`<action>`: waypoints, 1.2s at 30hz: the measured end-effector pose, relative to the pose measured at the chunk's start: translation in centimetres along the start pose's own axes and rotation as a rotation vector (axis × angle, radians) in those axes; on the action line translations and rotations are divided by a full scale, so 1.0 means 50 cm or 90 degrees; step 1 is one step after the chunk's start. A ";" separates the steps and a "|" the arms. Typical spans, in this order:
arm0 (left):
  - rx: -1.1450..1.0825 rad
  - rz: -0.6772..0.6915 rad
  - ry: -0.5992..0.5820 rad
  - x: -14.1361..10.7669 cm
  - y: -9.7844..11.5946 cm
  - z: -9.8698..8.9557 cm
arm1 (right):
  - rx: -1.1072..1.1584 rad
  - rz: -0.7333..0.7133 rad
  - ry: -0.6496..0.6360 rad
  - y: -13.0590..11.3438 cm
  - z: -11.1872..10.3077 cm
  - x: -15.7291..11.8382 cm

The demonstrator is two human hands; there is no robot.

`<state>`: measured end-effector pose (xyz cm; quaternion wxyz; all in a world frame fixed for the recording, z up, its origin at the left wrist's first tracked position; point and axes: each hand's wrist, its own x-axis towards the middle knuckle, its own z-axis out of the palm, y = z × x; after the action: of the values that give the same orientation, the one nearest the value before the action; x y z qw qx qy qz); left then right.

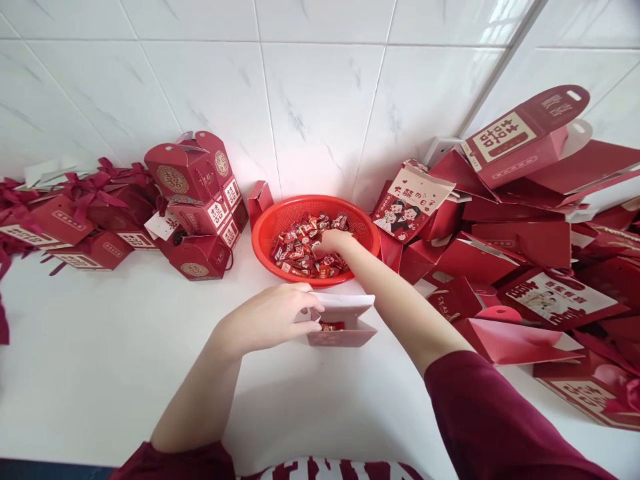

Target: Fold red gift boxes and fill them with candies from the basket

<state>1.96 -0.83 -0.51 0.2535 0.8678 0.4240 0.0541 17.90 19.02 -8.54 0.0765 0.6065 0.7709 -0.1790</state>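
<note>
My left hand (277,317) grips the left edge of a small open red box (345,337) on the white table, thumb and fingers on its wall. Inside the box a red-wrapped candy (332,326) shows near my fingertips. Just behind the box stands a red plastic basket (260,250) holding many wrapped candies (300,252). My right hand (336,243) reaches into the basket, its fingers down among the candies; the fingertips are hidden, so what they hold cannot be made out.
Stacked red boxes (195,177) stand left of the basket, with ribbon-tied boxes (95,213) farther left. A large heap of red boxes and bags (520,233) covers the right side of the table (150,347). A tiled wall (320,100) rises behind.
</note>
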 end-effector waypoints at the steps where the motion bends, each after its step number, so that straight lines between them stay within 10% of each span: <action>1: 0.003 -0.002 0.002 0.001 -0.002 -0.001 | 0.006 -0.003 -0.005 -0.005 0.004 0.003; 11: -0.038 0.064 0.037 -0.013 0.016 -0.008 | 0.223 -0.073 0.212 0.035 -0.021 -0.127; 21: -0.179 0.050 0.392 0.013 0.022 0.007 | 0.927 -0.335 0.208 0.017 0.020 -0.418; 36: -0.545 0.084 0.310 0.027 0.002 0.006 | 0.896 -0.311 0.239 0.042 0.023 -0.420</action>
<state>2.96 0.03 -0.88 0.4768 0.6728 0.3550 0.4405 25.13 -0.02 -2.94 -0.5014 0.3452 0.5876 -0.5331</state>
